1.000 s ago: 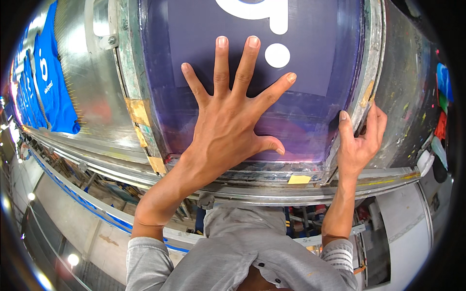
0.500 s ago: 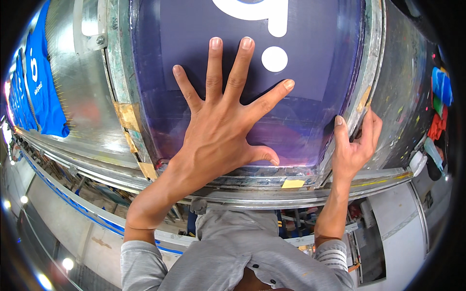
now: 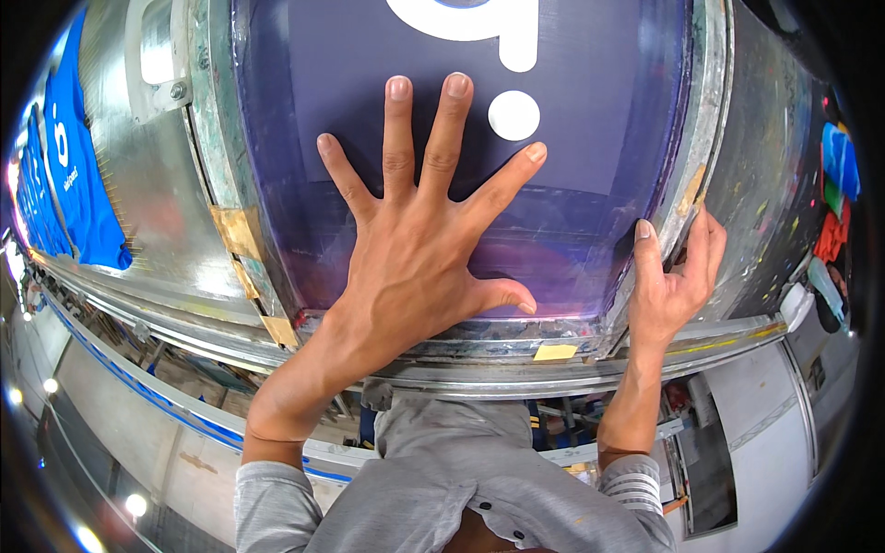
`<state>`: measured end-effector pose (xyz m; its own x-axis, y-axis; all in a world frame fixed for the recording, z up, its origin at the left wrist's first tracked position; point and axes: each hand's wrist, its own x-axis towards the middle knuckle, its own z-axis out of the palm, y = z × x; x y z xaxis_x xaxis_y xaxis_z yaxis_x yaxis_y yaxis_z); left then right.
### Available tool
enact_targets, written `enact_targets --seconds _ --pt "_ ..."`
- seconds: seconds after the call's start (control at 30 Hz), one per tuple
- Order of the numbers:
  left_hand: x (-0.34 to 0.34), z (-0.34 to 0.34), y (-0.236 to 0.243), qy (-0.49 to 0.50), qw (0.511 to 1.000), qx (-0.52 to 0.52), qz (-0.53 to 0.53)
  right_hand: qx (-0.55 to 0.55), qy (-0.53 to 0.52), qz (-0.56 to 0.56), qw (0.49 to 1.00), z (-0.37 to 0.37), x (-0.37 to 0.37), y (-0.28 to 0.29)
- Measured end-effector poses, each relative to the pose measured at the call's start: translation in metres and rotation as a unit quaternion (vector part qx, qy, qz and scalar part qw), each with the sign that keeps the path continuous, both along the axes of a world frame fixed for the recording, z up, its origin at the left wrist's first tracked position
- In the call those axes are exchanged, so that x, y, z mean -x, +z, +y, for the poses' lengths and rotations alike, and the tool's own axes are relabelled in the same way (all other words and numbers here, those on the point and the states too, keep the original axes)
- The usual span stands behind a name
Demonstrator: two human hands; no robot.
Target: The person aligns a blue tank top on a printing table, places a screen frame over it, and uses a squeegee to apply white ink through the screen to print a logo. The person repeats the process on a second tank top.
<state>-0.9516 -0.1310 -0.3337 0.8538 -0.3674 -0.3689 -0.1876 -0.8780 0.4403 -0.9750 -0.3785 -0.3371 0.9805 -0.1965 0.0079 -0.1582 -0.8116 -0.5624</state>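
A framed printing screen (image 3: 590, 157) with a dark purple mesh lies in front of me, bearing part of a large white letter shape and a white dot (image 3: 513, 115). My left hand (image 3: 410, 253) rests on the mesh below these shapes, fingers spread wide and holding nothing. At the near right corner, my right hand (image 3: 673, 290) grips the side bar of the metal frame (image 3: 710, 111). Its thumb is on the inner side and its fingers curl at the outer side.
Tan tape (image 3: 236, 232) patches the frame's left bar. Blue printed shirts (image 3: 81, 175) lie far left beside a shiny metal surface (image 3: 166, 230). Colourful cloths (image 3: 839, 166) are at far right. A metal rail (image 3: 479, 380) runs between the screen and my body.
The screen and left hand appear slightly further left in the picture, as the view shifts a little. Both hands keep the same poses; the right hand still grips the frame.
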Motion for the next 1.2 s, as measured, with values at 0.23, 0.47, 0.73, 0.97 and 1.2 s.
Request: enact_targets --seconds 0.23,0.47,0.73,0.97,1.2 --pt "0.002 -0.001 -0.002 0.010 1.000 0.012 0.005 0.000 -0.002 -0.008 1.000 0.000 0.001 -0.001" --pt "0.000 -0.002 0.001 0.012 1.000 0.013 0.005 0.005 0.000 0.004 1.000 -0.002 0.001 -0.001" --pt "0.002 -0.001 -0.001 0.017 1.000 0.014 -0.005 0.142 0.064 -0.057 0.986 0.012 -0.005 0.034" --pt "0.001 0.010 0.000 0.047 0.995 0.083 -0.017 0.082 0.302 -0.033 0.949 0.041 -0.047 0.022" --pt "0.003 0.009 -0.003 0.027 0.998 0.042 -0.024 0.103 0.296 0.018 0.949 0.061 -0.046 -0.004"
